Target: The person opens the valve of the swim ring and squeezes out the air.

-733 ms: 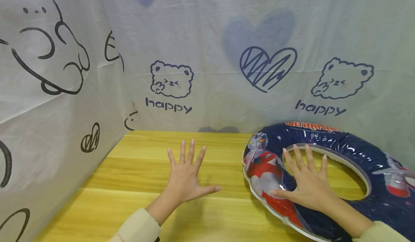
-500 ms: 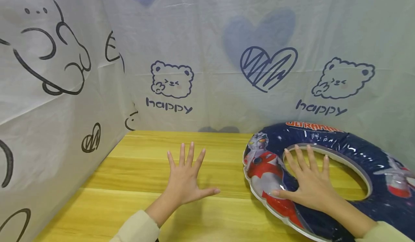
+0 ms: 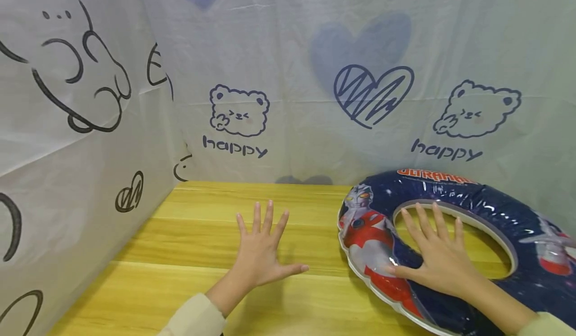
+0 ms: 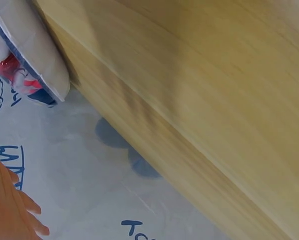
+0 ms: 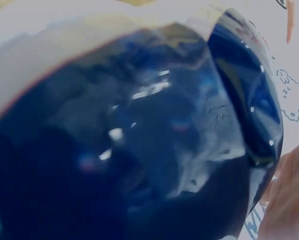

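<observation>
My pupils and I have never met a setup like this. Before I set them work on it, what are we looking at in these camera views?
There is no machine here: a person works with two bare hands. The widest picture comes from a camera worn on the head, looking forward and down. The other two come from cameras on the wrists: the left one shows mostly wooden table, the right one mostly shiny dark blue vinyl.

That vinyl belongs to the inflatable Ultraman swim ring on the table. Behind stands a pale cloth printed with bears and hearts.

Neither hand grips anything. The left hand is spread over the wood, and the right hand is spread over the ring; whether it touches is hard to tell.
</observation>
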`<state>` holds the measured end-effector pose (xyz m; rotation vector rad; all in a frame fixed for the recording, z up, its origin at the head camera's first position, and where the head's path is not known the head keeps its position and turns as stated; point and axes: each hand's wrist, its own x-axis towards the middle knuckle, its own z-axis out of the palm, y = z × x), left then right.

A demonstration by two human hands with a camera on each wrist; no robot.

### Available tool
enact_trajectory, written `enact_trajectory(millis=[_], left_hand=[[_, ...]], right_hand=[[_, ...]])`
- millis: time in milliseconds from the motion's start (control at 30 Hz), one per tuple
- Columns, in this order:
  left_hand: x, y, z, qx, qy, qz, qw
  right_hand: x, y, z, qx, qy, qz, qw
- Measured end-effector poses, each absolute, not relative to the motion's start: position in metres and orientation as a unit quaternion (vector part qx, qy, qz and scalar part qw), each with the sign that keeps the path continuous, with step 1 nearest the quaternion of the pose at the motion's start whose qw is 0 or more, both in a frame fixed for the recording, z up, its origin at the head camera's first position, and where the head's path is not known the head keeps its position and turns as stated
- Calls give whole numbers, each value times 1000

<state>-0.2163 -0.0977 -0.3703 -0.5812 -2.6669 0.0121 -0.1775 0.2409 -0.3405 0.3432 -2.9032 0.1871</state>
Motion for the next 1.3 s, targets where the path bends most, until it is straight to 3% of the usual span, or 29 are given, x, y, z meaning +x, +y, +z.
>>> enact_trajectory(millis=[367, 967, 1300], left_hand=[[-217, -76, -375, -233, -950, 3, 207], [-224, -14, -374, -276, -950, -29, 144], [-227, 18, -380, -308, -942, -31, 131]], right_hand=[[-169, 262, -349, 107, -988, 61, 87], [-153, 302, -357, 93, -989, 79, 86], [-148, 318, -368, 68, -992, 98, 44]])
